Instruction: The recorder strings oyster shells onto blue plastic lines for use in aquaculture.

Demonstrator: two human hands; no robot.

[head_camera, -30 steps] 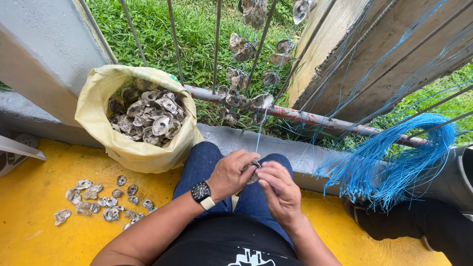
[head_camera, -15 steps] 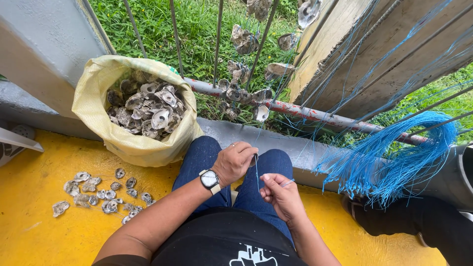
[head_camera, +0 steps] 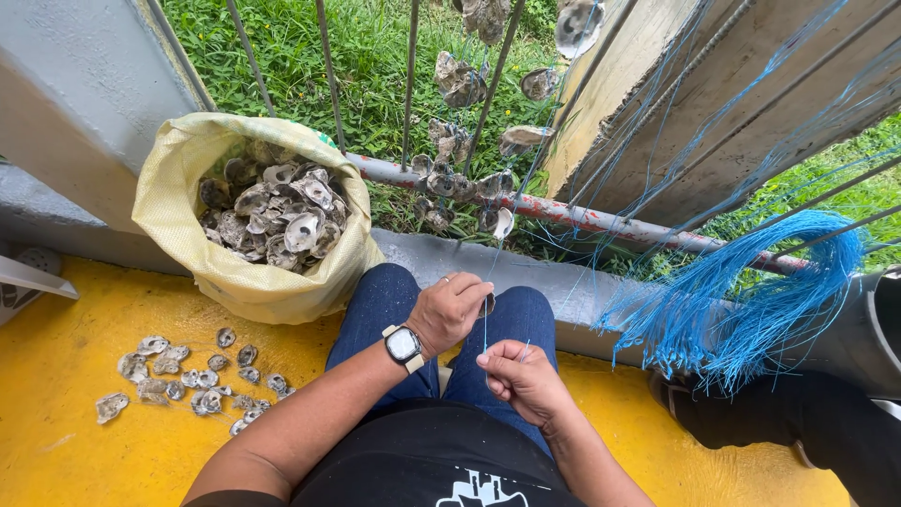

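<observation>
outside, on a yellow floor (head_camera: 56, 376) by grass (head_camera: 375, 56), both hands pinch blue string (head_camera: 485, 324): left hand (head_camera: 450, 310), right hand (head_camera: 521, 376); shells (head_camera: 178, 371) lie scattered.

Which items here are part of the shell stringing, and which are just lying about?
In use:
- left hand, holding a shell
- right hand, pinching the blue line
- strung shells on the rail
- sack of shells
- loose shells on the floor
- blue twine bundle

Lying about:
- grey post
- grass
</observation>
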